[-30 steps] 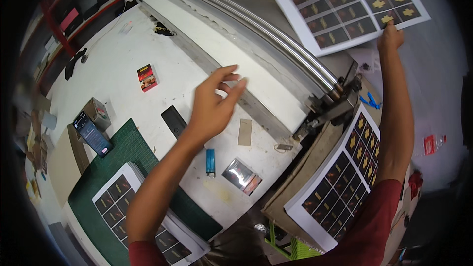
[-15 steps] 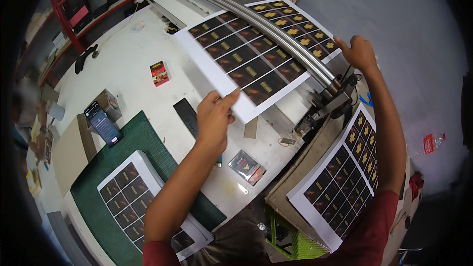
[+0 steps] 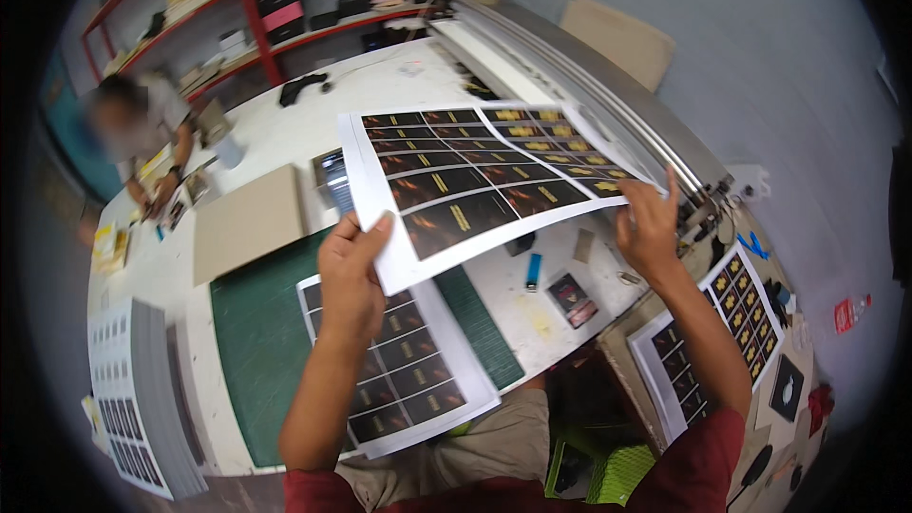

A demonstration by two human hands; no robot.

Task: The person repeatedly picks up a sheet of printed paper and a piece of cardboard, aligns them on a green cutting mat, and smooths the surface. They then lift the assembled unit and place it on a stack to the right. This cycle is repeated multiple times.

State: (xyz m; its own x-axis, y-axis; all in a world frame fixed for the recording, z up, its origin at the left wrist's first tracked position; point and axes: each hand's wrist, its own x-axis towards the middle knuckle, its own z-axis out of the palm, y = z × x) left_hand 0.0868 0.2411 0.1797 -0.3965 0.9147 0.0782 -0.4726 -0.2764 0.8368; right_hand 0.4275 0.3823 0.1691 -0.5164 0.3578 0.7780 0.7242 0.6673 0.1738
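A large printed sheet [image 3: 518, 214], with dark panels and yellow marks in a white border, hangs in the air between my hands, bowed slightly. My left hand [image 3: 350, 271] pinches its near left corner, thumb on top. At the sheet's right edge, my right hand [image 3: 650, 228] grips with the index finger pointing up. Below it, a stack of similar printed sheets [image 3: 408, 356] lies on the green cutting mat [image 3: 256, 342], partly hidden by my left forearm. Beyond the sheet runs the machine with long metal rollers [image 3: 655, 147].
More printed sheets [image 3: 746, 309] lie to my right. A dark small box [image 3: 572, 300] and a blue lighter-like object [image 3: 534, 272] sit on the white table. Grey board [image 3: 249, 223] and a tall paper stack [image 3: 142, 389] stand left. Another person [image 3: 152, 133] works at the far left.
The sheet has come out from under the rollers and moved toward me, held in both hands. My right hand has come from behind the rollers onto its edge. The view has swung left.
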